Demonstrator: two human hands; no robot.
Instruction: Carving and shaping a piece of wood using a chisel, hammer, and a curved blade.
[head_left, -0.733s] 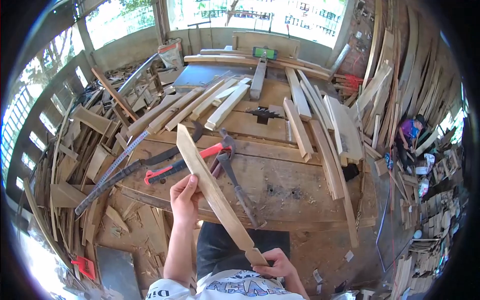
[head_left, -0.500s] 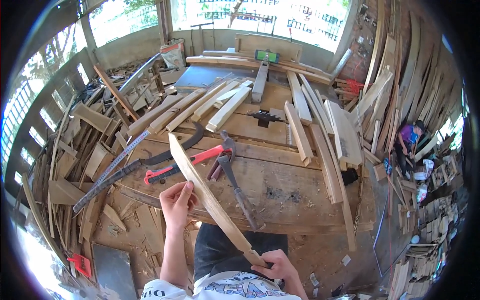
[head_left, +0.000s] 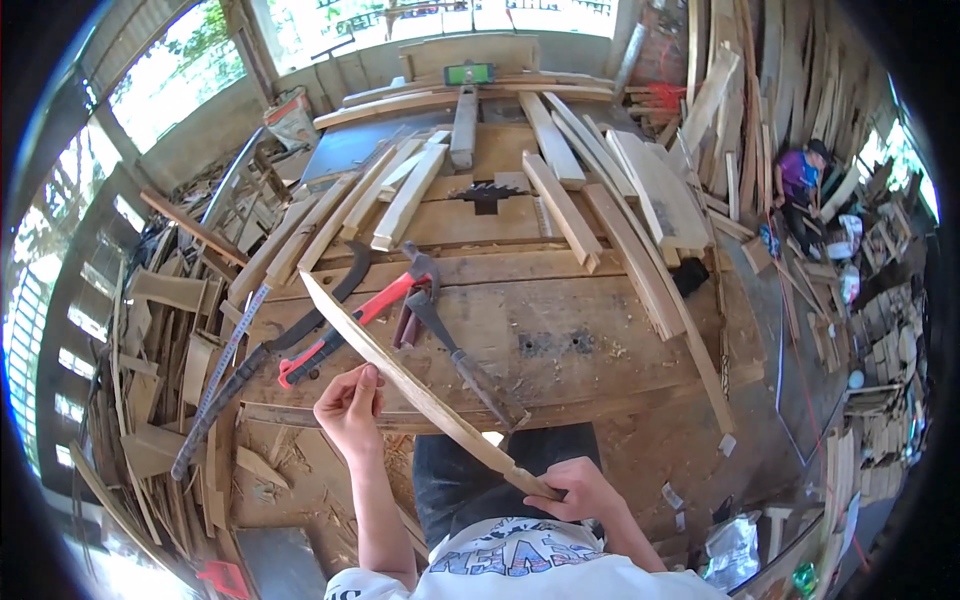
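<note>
A long pale wooden stick [head_left: 420, 395], pointed at its far end and notched near a narrower near end, slants above the workbench [head_left: 600, 385]. My left hand [head_left: 350, 410] pinches it along its middle stretch, and my right hand [head_left: 575, 490] wraps round the near end. Beyond it lie a red-and-black handled hammer [head_left: 355, 330], a dark curved blade [head_left: 340, 295], an axe-like tool with a worn handle [head_left: 470, 375] and a tape measure or scale strip [head_left: 230, 355].
Timber strips [head_left: 550, 205] flank a toothed saw blade [head_left: 485, 192] in the bench. A green-screened phone [head_left: 468, 73] stands at the back. Offcut piles [head_left: 160, 350] fill the left, leaning boards [head_left: 765, 80] the right, where a crouching or seated person [head_left: 800, 190] works among scraps.
The view has shifted, with the bench appearing higher in the picture. The stick is tilted flatter, its tip and my left hand further left; my right hand is higher in the frame.
</note>
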